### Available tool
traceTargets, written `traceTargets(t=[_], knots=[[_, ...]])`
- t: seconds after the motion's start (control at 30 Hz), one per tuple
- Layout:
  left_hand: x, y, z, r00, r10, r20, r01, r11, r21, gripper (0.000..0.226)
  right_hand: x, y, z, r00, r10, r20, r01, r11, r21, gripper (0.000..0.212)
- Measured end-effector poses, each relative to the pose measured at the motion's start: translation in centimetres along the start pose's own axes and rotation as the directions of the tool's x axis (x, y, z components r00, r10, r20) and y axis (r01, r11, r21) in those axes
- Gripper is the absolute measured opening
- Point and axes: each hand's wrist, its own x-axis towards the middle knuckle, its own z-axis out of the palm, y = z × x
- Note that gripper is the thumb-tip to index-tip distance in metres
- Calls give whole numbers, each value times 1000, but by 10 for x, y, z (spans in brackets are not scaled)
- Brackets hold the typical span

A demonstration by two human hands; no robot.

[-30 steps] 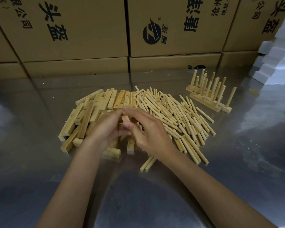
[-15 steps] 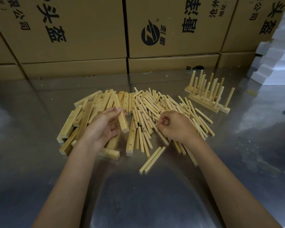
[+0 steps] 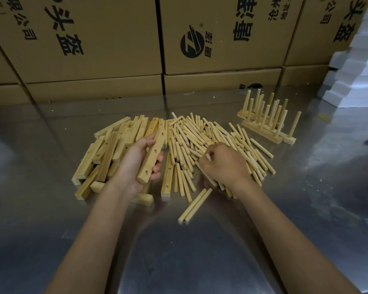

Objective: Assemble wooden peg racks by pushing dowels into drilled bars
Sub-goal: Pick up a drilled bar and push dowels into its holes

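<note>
Left hand: the left hand is palm up, its fingers curled round a drilled bar, thumb on the bar's far-left edge, fingertips showing past its right side.
Held bar: it lies slantwise along the palm, near end low by the heel of the hand, far end pointing away over the pile; holes show along its upper face.
Right hand: the right hand is knuckles up with its fingers bunched, pinching a dowel of which only the tip shows by the thumb; whether it holds more than one I cannot tell.
Under the right hand: it sits over the loose dowels, a broad heap spread across the middle of the worktop.
Bar pile: the other bars lie heaped on the left, under and beyond the left hand, touching the dowel heap at its left edge.
Stray pair: two dowels lie side by side nearest the person, just clear of the heap.
Finished racks: peg racks stand at the far right of the heap, dowels upright in their bars.
Behind: cardboard boxes with printed characters line the back edge.
Far right: white foam blocks are stacked at the corner.
</note>
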Motion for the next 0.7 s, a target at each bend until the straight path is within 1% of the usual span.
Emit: traceTargets(t=[0.07, 0.13, 0.2, 0.27, 0.33, 0.37, 0.43, 0.47, 0.5, 0.53, 0.57, 0.6, 0.63, 0.67, 0.7], knots=[[0, 0, 1, 1000, -21, -11, 21, 999, 29, 32, 2, 2, -6, 997, 48, -57, -39, 988, 148, 9], [0, 0, 2, 999, -34, -33, 35, 998, 44, 32, 5, 4, -13, 986, 127, -105, -78, 922, 380, 8], [-1, 0, 3, 998, -38, -40, 40, 998, 52, 33, 8, 5, -23, 970, 209, -122, -98, 799, 594, 7], [-1, -1, 5, 998, -40, -43, 43, 997, 58, 32, 8, 5, -32, 965, 254, -64, -118, 639, 760, 6], [-2, -1, 7, 998, -42, -39, 44, 998, 55, 32, 7, 5, -38, 969, 247, 19, -138, 476, 868, 9], [-2, -1, 8, 999, -42, -33, 44, 998, 54, 32, 7, 4, -40, 972, 230, 36, -135, 429, 893, 11], [-3, -1, 11, 999, -39, -16, 40, 998, 54, 32, 7, 2, -42, 984, 170, 49, -110, 373, 921, 16], [-4, 0, 12, 999, -37, -8, 38, 998, 54, 32, 7, 1, -42, 990, 130, 52, -97, 362, 927, 16], [-4, 0, 14, 999, -34, 2, 34, 998, 56, 32, 6, -1, -41, 994, 93, 55, -86, 374, 924, 16], [-4, 0, 15, 999, -30, 13, 29, 998, 61, 32, 5, -4, -39, 997, 58, 51, -71, 417, 906, 15], [-5, 0, 16, 999, -26, 25, 24, 997, 69, 33, 2, -8, -37, 1000, 21, 16, -25, 517, 856, 15], [-6, 0, 17, 999, -22, 40, 19, 997, 78, 34, 0, -11, -33, 998, -30, -58, 63, 655, 753, 15], [-6, 0, 19, 998, -19, 60, 13, 996, 90, 35, -3, -14, -28, 984, -101, -148, 170, 785, 596, 16], [-6, 0, 20, 996, -17, 83, 8, 994, 105, 36, -6, -18, -23, 959, -180, -220, 259, 872, 416, 17], [-7, 0, 21, 995, -16, 102, 3, 992, 125, 38, -9, -22, -20, 934, -240, -265, 309, 914, 263, 19]])
